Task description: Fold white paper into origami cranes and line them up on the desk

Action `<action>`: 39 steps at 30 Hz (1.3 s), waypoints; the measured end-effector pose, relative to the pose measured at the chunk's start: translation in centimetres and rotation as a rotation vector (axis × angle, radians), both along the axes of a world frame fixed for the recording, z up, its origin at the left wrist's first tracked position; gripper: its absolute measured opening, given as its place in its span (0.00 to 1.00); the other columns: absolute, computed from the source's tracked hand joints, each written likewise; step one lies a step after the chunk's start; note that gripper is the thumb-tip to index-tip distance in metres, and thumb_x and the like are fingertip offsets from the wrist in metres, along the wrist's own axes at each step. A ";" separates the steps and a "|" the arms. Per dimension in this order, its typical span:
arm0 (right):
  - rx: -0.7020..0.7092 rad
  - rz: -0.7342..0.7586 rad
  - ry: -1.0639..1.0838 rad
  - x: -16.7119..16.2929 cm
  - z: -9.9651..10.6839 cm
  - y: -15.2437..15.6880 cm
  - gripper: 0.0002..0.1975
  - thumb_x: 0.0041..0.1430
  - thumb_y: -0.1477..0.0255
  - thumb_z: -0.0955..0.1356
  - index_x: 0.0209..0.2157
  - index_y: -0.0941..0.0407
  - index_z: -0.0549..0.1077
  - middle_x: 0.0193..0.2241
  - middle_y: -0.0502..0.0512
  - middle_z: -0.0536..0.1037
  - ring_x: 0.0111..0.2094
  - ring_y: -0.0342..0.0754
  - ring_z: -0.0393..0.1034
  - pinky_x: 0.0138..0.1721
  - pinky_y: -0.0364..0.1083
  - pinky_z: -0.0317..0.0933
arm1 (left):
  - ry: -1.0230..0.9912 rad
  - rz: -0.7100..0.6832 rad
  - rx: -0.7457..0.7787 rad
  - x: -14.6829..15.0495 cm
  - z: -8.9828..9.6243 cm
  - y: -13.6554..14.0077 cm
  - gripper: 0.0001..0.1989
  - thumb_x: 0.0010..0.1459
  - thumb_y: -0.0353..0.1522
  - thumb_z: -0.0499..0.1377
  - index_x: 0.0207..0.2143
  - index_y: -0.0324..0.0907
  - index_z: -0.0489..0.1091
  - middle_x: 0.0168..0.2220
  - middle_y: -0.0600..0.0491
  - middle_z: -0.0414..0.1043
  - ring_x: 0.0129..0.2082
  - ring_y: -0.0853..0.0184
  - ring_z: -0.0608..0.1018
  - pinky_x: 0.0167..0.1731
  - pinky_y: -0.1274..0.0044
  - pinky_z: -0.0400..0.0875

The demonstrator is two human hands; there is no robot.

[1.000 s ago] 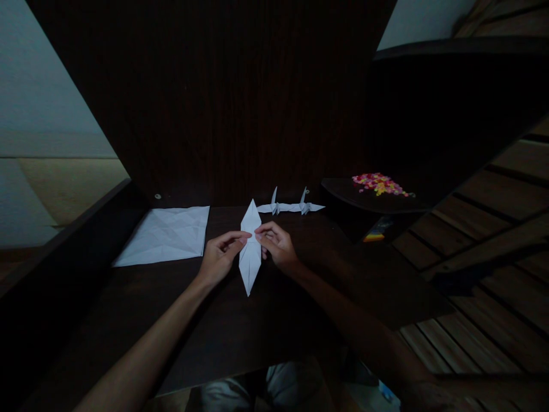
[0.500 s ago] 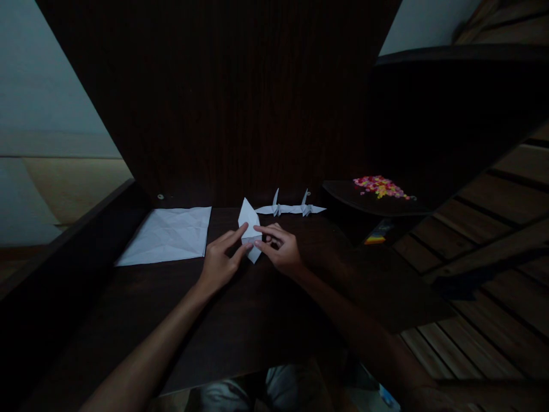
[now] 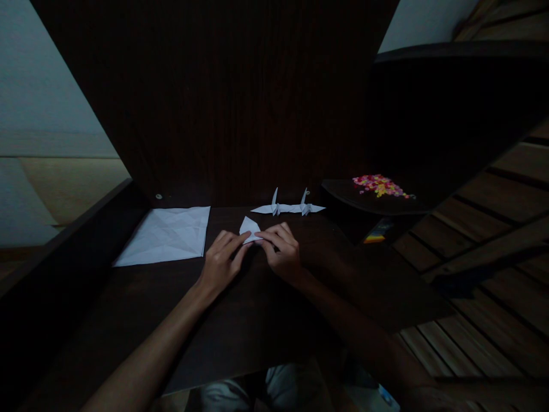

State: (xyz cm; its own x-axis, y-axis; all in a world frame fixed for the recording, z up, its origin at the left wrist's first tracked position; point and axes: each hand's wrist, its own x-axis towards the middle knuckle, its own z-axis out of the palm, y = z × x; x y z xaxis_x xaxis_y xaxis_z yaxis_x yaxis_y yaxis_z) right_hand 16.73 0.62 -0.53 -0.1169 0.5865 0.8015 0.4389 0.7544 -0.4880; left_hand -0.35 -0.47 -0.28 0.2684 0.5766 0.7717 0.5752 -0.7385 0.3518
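Note:
A small folded white paper (image 3: 250,226), pointed at its far end, is pinched between my two hands near the middle of the dark desk (image 3: 240,320). My left hand (image 3: 221,258) grips its left side with thumb and index finger. On the right side, my right hand (image 3: 281,250) holds the near edge the same way, its other fingers curled. Just beyond the paper stand two white origami cranes (image 3: 275,209) (image 3: 305,209) in a row, their wings spread sideways and nearly touching.
Creased white paper sheets (image 3: 165,234) lie to the left, beside the desk's low side wall (image 3: 77,229). Right of the cranes, a corner shelf (image 3: 338,191) bears a heap of small pink, red and yellow pieces (image 3: 380,186). Below it is a rainbow-coloured item (image 3: 376,236).
The long pointed paper has been folded across its middle, its near point no longer showing. My fingertips have closed in along the fold, and the paper sits slightly lower in view.

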 end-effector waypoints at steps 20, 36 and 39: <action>0.016 0.010 -0.035 0.1 0.4 -0.2 0.04 0.58 0.73 0.67 0.35 0.54 0.74 0.31 0.54 0.72 0.36 0.48 0.66 0.42 0.52 0.61 | -0.117 -0.101 -0.098 0.1 1.0 -0.2 0.07 0.58 0.30 0.59 0.37 0.41 0.76 0.31 0.51 0.76 0.31 0.67 0.75 0.35 0.74 0.70; -0.609 0.274 0.579 -0.3 0.0 1.2 0.16 0.47 0.60 0.72 0.34 0.56 0.72 0.28 0.52 0.75 0.20 0.41 0.67 0.20 0.43 0.64 | -0.739 -0.222 -0.778 0.2 1.5 0.4 0.24 0.46 0.38 0.66 0.45 0.40 0.67 0.26 0.55 0.75 0.27 0.66 0.78 0.32 0.76 0.71; -0.582 0.231 0.554 -0.2 0.3 0.9 0.13 0.47 0.63 0.73 0.31 0.56 0.73 0.26 0.51 0.75 0.20 0.41 0.66 0.18 0.41 0.62 | -0.689 -0.308 -0.882 0.2 1.5 0.2 0.32 0.46 0.39 0.66 0.53 0.41 0.63 0.32 0.51 0.77 0.30 0.64 0.79 0.31 0.75 0.72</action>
